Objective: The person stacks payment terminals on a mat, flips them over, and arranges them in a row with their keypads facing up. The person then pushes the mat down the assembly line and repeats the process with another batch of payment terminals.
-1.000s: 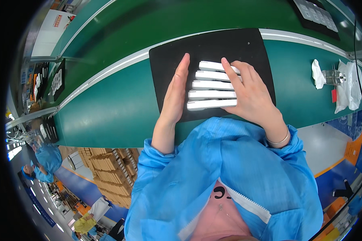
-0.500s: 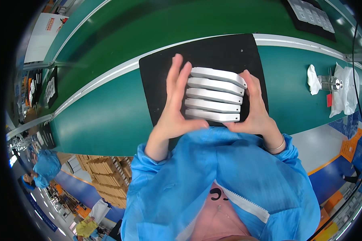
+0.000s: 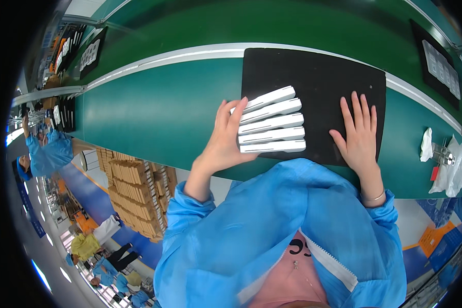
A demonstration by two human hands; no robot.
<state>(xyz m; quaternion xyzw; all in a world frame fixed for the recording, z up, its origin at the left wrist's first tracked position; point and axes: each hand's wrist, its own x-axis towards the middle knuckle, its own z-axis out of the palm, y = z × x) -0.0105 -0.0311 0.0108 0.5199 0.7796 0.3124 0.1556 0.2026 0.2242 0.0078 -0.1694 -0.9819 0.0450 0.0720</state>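
Observation:
Several slim white slabs with thin dark seams (image 3: pixel 272 123) stand on edge in a row, fanned apart toward their right ends. My left hand (image 3: pixel 225 134) grips the row at its left end, fingers at the far side and thumb at the near side. The slabs are over the left part of a black mat (image 3: pixel 323 77); whether they touch it I cannot tell. My right hand (image 3: pixel 359 134) lies palm down on the right part of this mat, fingers spread, holding nothing and apart from the slabs.
The green bench (image 3: pixel 154 113) carries a small glass bottle with a metal top (image 3: pixel 444 155), a white cloth (image 3: pixel 426 145) and a clear plastic bag (image 3: pixel 454 172) at right. A green conveyor belt (image 3: pixel 292 25) runs behind. Stacked brown cartons (image 3: pixel 133 197) stand at lower left.
My right hand has left the slabs' right end and now lies flat on the mat. My left hand has closed on their left end, and the slabs have turned and fanned out.

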